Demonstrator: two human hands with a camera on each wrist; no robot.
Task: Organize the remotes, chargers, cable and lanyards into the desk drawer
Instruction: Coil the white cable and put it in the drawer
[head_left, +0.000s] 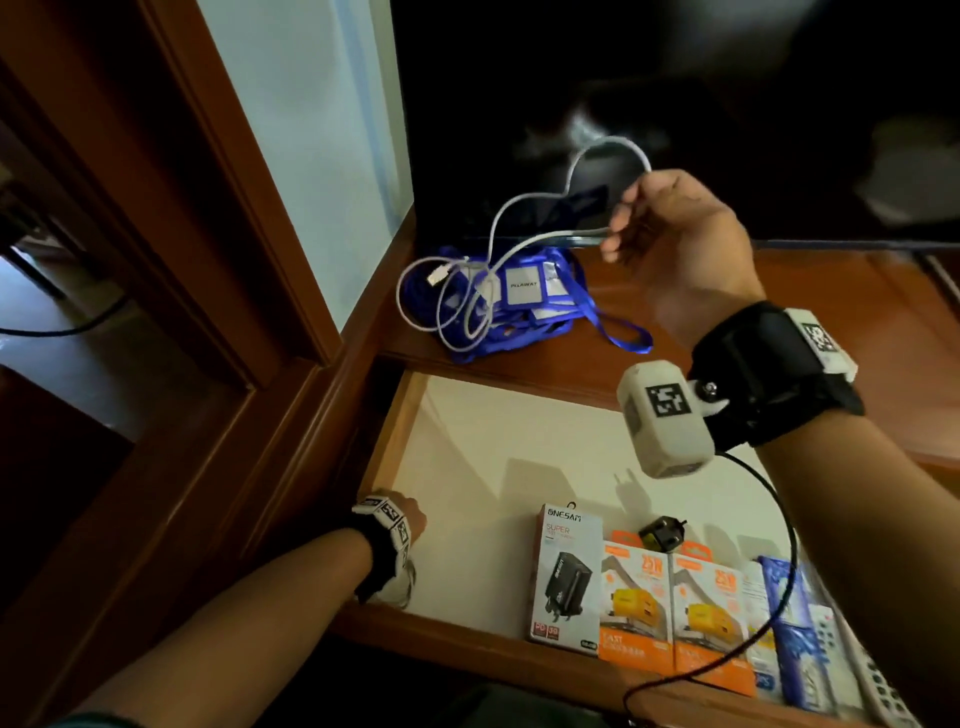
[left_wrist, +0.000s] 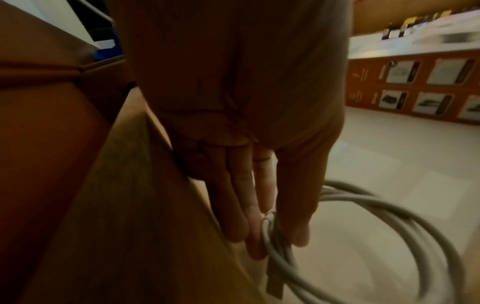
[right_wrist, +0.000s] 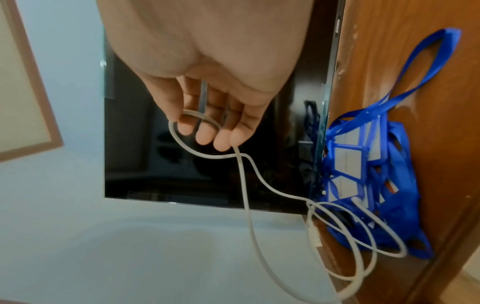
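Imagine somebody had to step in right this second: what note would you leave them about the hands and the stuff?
Right hand holds a white cable lifted above the desk, its loops trailing over the blue lanyards heaped on the desktop.
Left hand pinches a coiled grey cable at the drawer's front left corner.
Done: charger boxes and remotes already lie in the drawer.
Left: both cables set down, lanyards moved in.

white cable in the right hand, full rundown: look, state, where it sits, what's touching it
The white cable is thin, round and flexible, plastic-looking, with a small connector on one visible end. The right hand holds its upper part pinched in the fingers, raised in a loop above the desktop. From there it trails down in loose, untidy loops that lie on the pile of blue lanyards behind the open drawer. It is not yet in the drawer.
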